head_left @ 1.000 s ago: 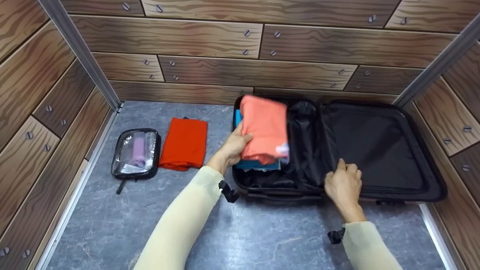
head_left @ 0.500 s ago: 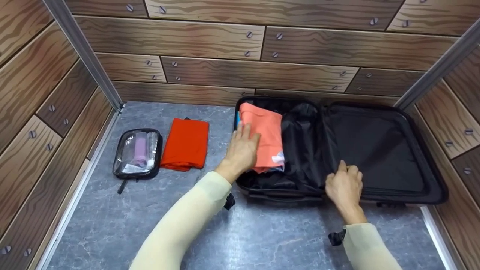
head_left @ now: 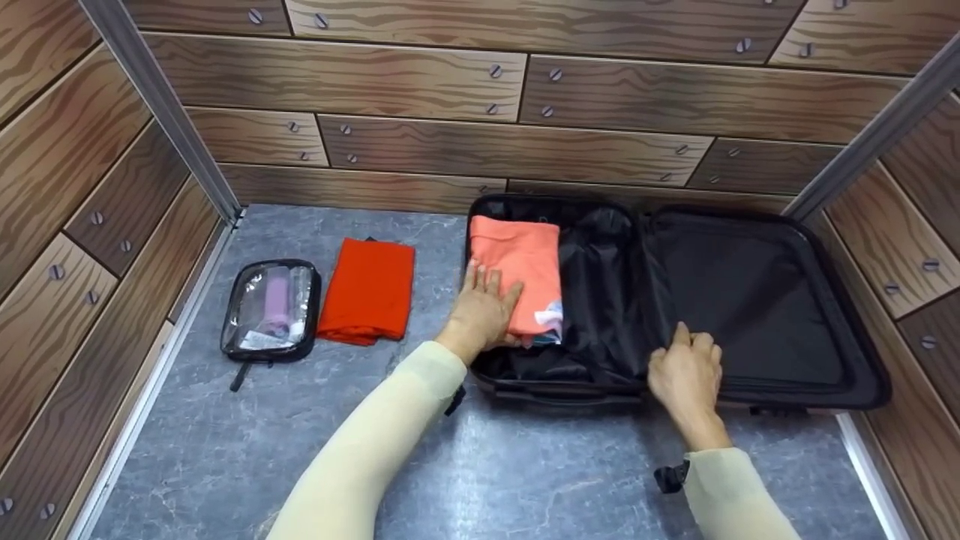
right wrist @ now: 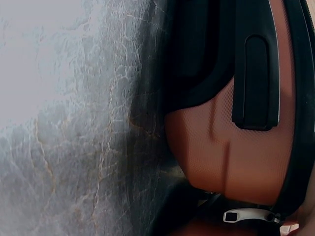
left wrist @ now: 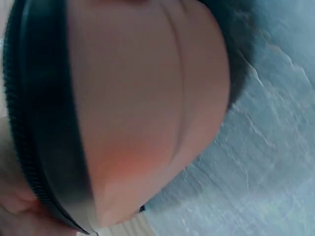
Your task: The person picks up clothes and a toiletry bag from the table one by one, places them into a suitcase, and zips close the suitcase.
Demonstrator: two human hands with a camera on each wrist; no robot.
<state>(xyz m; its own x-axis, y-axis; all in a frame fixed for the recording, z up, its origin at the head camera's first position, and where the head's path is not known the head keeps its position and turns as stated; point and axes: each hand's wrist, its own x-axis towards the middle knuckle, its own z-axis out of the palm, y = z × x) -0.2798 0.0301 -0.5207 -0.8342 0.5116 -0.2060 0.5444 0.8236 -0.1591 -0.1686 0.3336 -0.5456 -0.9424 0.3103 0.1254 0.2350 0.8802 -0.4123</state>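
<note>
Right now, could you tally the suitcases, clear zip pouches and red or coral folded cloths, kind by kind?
Suitcases: 1, the open suitcase
Clear zip pouches: 1, the clear pouch
Folded cloths: 2, the red cloth and coral cloth
Total: 4

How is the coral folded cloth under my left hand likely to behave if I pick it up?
The coral cloth is probably floppy, since it looks like soft folded fabric. Lifted by one edge, it may well unfold, as no band shows around it. Lying flat in the suitcase, it seems unlikely to roll.
</note>
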